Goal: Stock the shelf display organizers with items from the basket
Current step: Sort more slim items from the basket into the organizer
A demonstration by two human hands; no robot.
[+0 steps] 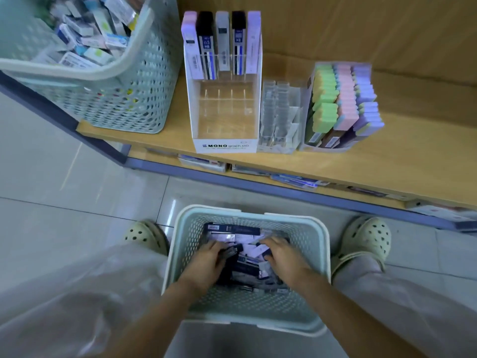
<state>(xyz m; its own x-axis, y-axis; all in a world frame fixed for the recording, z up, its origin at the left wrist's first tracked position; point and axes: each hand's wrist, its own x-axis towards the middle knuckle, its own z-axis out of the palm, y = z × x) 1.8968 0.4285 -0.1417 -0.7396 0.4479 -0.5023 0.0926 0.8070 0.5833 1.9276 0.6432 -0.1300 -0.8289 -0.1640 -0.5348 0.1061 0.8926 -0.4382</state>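
Observation:
A pale green perforated basket (313,228) stands on the floor between my feet, holding several dark and white lead-refill cases (246,267). Both my hands are down inside it. My left hand (206,262) curls its fingers round a dark case at the pile's left. My right hand (281,257) grips a dark-and-white case at the right. On the wooden shelf above stands the white MONO display organizer (224,147), with several refill cases (222,45) upright in its back row and bare front slots. A clear acrylic organizer (280,117) stands beside it.
A second green basket (134,81) full of small boxed items sits on the shelf's left end. A tray of pastel erasers (343,104) stands at the right. Packets lie on the lower shelf (296,179). My shoes (147,236) flank the floor basket on grey tiles.

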